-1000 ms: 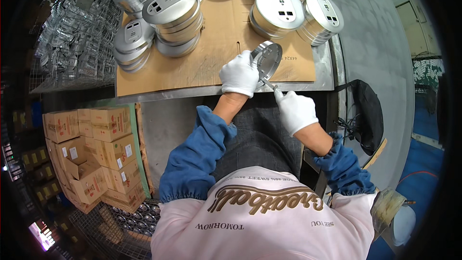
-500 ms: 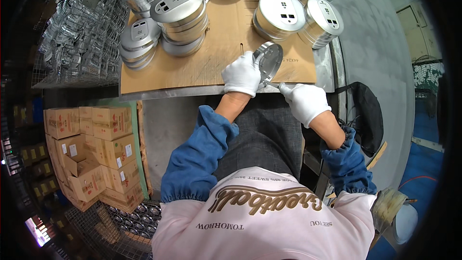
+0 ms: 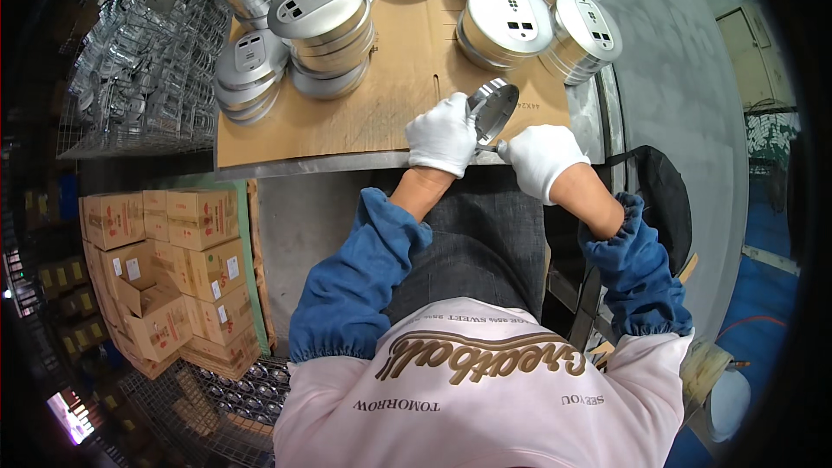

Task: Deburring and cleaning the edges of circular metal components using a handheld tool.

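Note:
My left hand [image 3: 442, 136], in a white glove, grips a round silver metal cover [image 3: 497, 111] by its left side. The cover is tilted up on edge near the front of the table, its hollow, darker inside turned to the right. My right hand [image 3: 543, 159], also gloved, is closed around a slim hand tool [image 3: 487, 148]. Only a short metal length of the tool shows, reaching to the cover's lower edge; its exact kind is hidden by the glove.
Stacked silver covers [image 3: 319, 7] with oblong cutout panels stand on the cardboard sheet [image 3: 399, 108] at the back left; more stacks [image 3: 505, 22] stand at the back right. A wire basket of metal parts [image 3: 143, 69] is at far left. Cartons [image 3: 204, 269] are piled below it.
The cover has risen slightly and moved a little right with my left hand. My right hand has shifted up and left, closer to the cover, with the tool still in it.

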A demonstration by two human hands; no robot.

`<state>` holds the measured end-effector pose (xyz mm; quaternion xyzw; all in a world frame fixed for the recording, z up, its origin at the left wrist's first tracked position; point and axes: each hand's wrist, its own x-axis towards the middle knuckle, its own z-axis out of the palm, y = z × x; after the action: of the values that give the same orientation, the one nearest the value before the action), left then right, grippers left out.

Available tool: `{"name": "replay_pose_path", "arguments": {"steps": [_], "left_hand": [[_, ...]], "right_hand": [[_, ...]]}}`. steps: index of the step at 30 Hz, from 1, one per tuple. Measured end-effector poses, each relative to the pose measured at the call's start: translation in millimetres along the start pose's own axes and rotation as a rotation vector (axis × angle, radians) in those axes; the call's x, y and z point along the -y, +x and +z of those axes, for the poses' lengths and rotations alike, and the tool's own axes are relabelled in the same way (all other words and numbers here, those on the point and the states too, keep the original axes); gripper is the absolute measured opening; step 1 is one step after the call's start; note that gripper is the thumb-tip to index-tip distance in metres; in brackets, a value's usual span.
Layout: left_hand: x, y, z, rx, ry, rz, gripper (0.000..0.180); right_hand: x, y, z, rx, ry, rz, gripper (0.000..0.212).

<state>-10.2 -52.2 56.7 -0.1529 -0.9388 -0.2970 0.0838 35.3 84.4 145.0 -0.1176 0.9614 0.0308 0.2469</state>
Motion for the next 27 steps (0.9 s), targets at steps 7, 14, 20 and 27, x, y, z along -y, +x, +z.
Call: {"name": "replay_pose_path", "arguments": {"steps": [7,14,20,27], "left_hand": [[12,7,5,-0.044,-0.107,-0.130,0.029],[24,9,9,-0.001,-0.122,-0.304,0.032],[46,2,16,-0.090,-0.460,-0.372,0.031],[80,3,-2,0.085,-1.013,-0.594,0.030]], "right_hand": [[5,-8,16,-0.070,0.027,-0.014,0.013],[15,-27,72,-0.172,0.031,0.064,0.041],[8,-23,111,-0.399,0.141,0.103,0.052],[-7,-42,102,-0.405,0.456,0.180,0.057]]}}
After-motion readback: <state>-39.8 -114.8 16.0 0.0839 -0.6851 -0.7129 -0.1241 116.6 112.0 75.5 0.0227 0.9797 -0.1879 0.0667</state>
